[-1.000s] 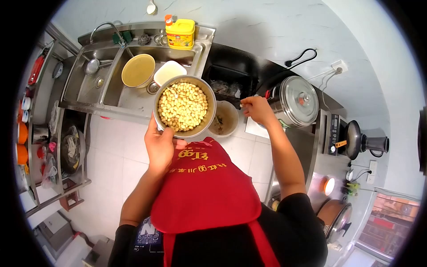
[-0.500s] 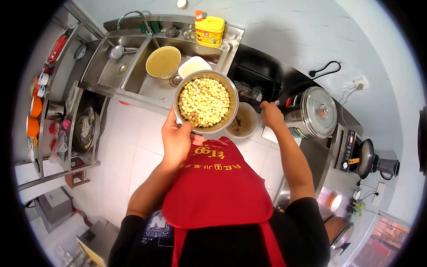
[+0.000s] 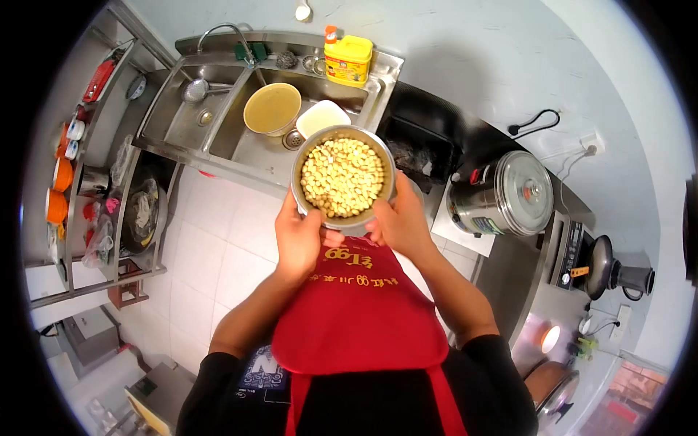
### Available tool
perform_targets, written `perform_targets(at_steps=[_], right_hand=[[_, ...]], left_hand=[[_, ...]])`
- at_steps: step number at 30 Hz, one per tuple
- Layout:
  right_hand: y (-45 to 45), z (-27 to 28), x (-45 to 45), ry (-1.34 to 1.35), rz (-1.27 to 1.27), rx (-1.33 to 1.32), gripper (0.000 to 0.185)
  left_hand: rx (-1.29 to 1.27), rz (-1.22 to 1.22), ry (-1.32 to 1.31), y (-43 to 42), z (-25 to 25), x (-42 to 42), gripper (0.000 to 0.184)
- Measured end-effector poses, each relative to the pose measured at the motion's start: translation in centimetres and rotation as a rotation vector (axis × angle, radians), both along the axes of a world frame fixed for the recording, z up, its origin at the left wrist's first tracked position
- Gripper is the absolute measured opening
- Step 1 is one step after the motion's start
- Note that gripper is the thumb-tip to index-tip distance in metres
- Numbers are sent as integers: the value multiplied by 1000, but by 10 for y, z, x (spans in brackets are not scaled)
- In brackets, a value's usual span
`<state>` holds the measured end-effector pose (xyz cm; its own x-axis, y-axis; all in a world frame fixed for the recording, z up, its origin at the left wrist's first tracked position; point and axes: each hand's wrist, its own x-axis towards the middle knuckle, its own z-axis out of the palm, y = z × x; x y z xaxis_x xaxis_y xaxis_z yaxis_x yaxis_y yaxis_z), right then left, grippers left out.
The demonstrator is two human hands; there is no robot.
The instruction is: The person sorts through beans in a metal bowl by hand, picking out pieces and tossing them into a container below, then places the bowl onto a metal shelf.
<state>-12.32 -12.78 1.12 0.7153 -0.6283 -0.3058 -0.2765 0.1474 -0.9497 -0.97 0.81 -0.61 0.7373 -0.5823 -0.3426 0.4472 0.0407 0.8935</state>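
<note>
A round metal bowl (image 3: 297, 174) full of pale yellow beans or nuts (image 3: 342, 176) is held in front of the red apron (image 3: 356, 312). My left hand (image 3: 299, 240) grips its lower left side, thumb at the rim. On the lower right side, my right hand (image 3: 400, 221) clasps the rim too, its fingers partly hidden behind the bowl. Behind the bowl and my right hand, another container is almost fully covered.
The double sink (image 3: 251, 156) holds a yellow basin (image 3: 272, 109), a white square bowl (image 3: 323, 118) and a strainer (image 3: 196, 91). A yellow jug (image 3: 348, 61) stands behind it. At right are a lidded steel pot (image 3: 476, 207) and an induction cooker (image 3: 570, 254); shelves (image 3: 116, 163) stand left.
My right hand has come left from beside the steel pot and taken hold of the bowl. My left hand has kept its grip, and the camera view has shifted.
</note>
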Motion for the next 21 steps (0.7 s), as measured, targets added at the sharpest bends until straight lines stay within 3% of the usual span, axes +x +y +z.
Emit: perform_targets(at_steps=[1, 3, 5, 7, 12, 15, 18, 21], right_hand=[[6, 0, -3, -7, 10, -2, 58], [12, 1, -2, -139, -36, -350, 58], [3, -4, 6, -13, -44, -282, 60], [-11, -3, 14, 134, -22, -137, 60], [4, -2, 11, 41, -68, -111, 60], [7, -5, 13, -206, -92, -317, 60], [-6, -3, 21, -15, -59, -85, 55], [2, 1, 22, -64, -62, -21, 53]], left_hand=[[-25, 18, -16, 4, 1, -5, 52], [-96, 71, 13, -1, -4, -10, 49], [-2, -30, 172, -10, -32, 10, 47], [-5, -31, 141, -18, -27, 14, 48], [-15, 8, 53, -7, -11, 9, 51], [-117, 17, -51, -1, -1, 9, 51], [-17, -5, 50, -9, -4, 18, 48], [21, -7, 20, -4, 2, 21, 46]])
